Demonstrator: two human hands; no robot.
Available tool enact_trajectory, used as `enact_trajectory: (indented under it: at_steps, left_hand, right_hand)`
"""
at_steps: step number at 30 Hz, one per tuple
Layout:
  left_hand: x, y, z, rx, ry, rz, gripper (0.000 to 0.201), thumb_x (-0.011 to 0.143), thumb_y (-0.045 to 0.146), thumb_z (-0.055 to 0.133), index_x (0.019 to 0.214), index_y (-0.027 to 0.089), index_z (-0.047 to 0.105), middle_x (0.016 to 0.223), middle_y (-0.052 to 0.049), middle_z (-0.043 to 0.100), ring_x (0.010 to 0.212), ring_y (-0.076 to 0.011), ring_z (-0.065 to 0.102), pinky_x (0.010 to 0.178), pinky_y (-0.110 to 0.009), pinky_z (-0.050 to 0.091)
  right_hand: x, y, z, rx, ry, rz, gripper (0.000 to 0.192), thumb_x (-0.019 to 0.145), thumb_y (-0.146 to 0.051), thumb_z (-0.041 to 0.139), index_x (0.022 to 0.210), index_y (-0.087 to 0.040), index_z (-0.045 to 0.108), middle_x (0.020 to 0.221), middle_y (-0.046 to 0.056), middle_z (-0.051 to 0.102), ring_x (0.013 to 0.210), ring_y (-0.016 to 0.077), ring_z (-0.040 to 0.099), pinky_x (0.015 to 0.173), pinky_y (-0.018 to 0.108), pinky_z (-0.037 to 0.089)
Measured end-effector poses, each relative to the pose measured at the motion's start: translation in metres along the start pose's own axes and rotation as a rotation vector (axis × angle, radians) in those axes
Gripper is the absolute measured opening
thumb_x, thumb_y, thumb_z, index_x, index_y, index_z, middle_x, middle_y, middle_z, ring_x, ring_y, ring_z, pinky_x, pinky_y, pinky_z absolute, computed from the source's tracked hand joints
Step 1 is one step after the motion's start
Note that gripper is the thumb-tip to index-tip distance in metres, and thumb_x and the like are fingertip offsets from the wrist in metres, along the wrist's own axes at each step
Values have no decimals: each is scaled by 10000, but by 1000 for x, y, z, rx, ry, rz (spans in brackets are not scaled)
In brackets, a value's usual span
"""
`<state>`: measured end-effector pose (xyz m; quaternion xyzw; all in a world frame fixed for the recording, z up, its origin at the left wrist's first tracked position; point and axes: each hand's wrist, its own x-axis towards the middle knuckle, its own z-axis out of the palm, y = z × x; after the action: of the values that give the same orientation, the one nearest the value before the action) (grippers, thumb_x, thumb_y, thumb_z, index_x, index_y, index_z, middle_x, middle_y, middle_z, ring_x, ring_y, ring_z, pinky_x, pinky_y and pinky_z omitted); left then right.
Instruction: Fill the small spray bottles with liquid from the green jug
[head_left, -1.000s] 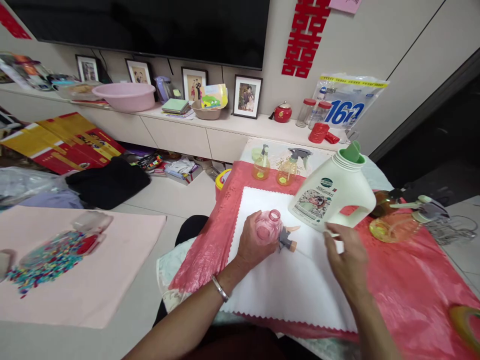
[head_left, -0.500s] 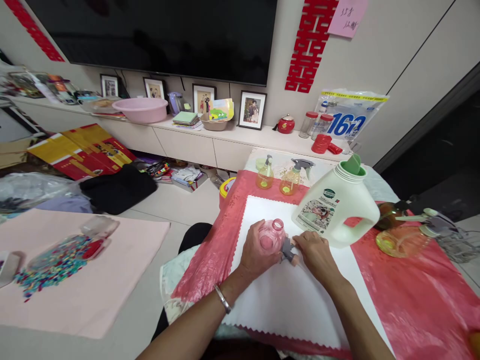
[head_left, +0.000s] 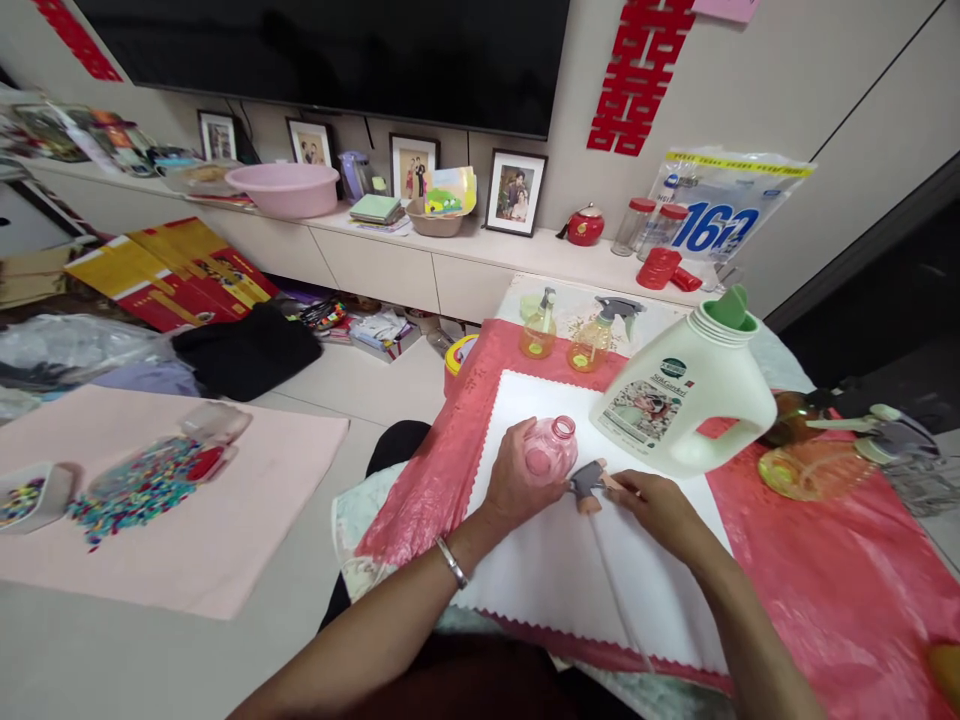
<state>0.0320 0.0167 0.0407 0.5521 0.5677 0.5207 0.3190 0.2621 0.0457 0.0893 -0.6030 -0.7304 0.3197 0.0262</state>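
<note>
My left hand (head_left: pixel 517 475) is wrapped round a clear pink bottle (head_left: pixel 551 450), its uncapped mouth tilted up towards me. To the right of it, a grey and peach spray head (head_left: pixel 590 484) is held by the fingers of my right hand (head_left: pixel 656 505). A thin clear tube runs from the spray head down towards me over the white scallop-edged sheet (head_left: pixel 555 580). My left fingertips are close to the spray head; whether they touch it I cannot tell. A large pale-green jug (head_left: pixel 686 400) with a green cap stands just beyond my right hand.
Two yellow spray bottles (head_left: pixel 590 345) stand at the table's back; another yellow spray bottle (head_left: pixel 817 468) lies at the right. Red plastic film (head_left: pixel 840 590) covers the table. Left, colourful beads (head_left: pixel 139 490) lie on a pink sheet (head_left: pixel 247 480) beside a white bowl (head_left: pixel 45 505).
The camera view has shifted a little. My hands still hold the bottle and the spray head; the spray head has turned, and its tube shows more clearly over the white sheet.
</note>
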Motion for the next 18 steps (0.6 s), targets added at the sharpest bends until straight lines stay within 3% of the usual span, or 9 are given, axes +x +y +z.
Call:
enact_trajectory:
  at_steps: [4,7,14,18]
  left_hand:
    - [0,1,-1,2,2,19,972,540,260,901,1378,214,410,1361,-147,556,1276,-353,567,1087,-529,480]
    - [0,2,-1,-3,-3,11,976,539,269,906,1377,221,409,1353,-141,557,1276,-355,564,1081,-534,483]
    - [1,0,-1,-15,-26,-10,1002,520,230,902,1383,205,394,1366,-144,532,1304,-359,531,1128,-540,438]
    - [1,0,-1,2,-18,-32,1006,505,227,911,1370,215,397,1361,-135,540,1300,-363,532,1131,-563,432]
  right_hand:
    - [5,4,1,177,21,14,498,839,-628,490,738,-167,647,765,56,613,733,176,519,656,257,326]
    - [4,3,3,332,72,58,576,708,-720,551,696,-148,613,690,56,566,657,152,470,603,245,325]
    - [-23,-3,-18,705,199,127,603,603,-694,700,761,-124,582,709,67,570,561,115,474,508,223,380]
    - [-42,-22,-41,1081,470,55,543,539,-514,869,828,-122,629,717,71,594,562,122,514,505,212,413]
